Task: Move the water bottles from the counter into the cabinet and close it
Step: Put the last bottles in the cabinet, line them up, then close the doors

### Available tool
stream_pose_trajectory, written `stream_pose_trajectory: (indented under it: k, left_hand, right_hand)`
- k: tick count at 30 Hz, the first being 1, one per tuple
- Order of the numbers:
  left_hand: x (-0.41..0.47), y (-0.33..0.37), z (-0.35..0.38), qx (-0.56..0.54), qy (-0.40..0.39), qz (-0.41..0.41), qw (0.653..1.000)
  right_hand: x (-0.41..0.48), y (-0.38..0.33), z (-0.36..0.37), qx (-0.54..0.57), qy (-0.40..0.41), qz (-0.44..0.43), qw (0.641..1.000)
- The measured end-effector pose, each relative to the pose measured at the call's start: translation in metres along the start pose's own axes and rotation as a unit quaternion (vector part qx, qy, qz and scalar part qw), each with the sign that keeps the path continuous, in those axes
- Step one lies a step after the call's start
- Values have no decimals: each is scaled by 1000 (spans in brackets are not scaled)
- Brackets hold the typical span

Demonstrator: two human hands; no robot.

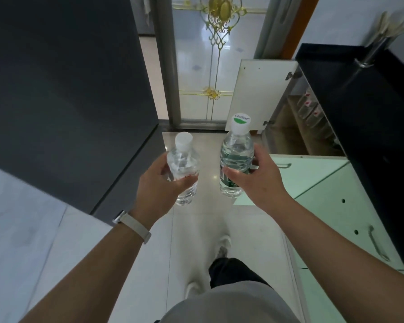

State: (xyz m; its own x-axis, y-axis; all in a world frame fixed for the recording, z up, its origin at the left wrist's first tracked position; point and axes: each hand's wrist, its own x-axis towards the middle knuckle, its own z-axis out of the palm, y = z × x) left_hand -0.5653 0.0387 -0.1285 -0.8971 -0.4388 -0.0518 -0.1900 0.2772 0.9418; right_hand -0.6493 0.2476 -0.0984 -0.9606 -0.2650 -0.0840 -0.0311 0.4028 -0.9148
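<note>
Left hand [158, 183] and right hand [257, 176] each wrapped around a clear plastic water bottle [183, 169], probably light, smooth, slightly squashy.

We stand on a glossy pale tiled floor [210, 173]. At ten o'clock looms a large dark grey panel [63, 89]. At twelve o'clock a frosted glass door [196, 66] carries gilt scrollwork [222, 17] in a metal frame. At two o'clock a black worktop [364, 108] tops pale green cupboard fronts [331, 206] with metal handles.
</note>
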Motion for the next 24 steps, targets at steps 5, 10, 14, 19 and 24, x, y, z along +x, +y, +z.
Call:
stream_pose_trajectory:
  k: [5, 10, 14, 19, 24]
  left_hand:
    - [58, -2, 10, 9, 2, -5, 1000]
    - [134, 6, 36, 11, 7, -15, 1000]
    - [198, 22, 62, 13, -2, -27, 1000]
    - [265, 47, 95, 17, -19, -20, 999]
    - [316, 67, 123, 19, -44, 4, 999]
  right_hand:
    - [59, 11, 8, 16, 3, 10, 1000]
    - [137, 22, 5, 19, 12, 13, 1000]
    - [203, 26, -12, 18, 14, 14, 1000]
    - [271, 28, -43, 43, 21, 18, 999]
    - [317, 35, -68, 44, 54, 27, 997]
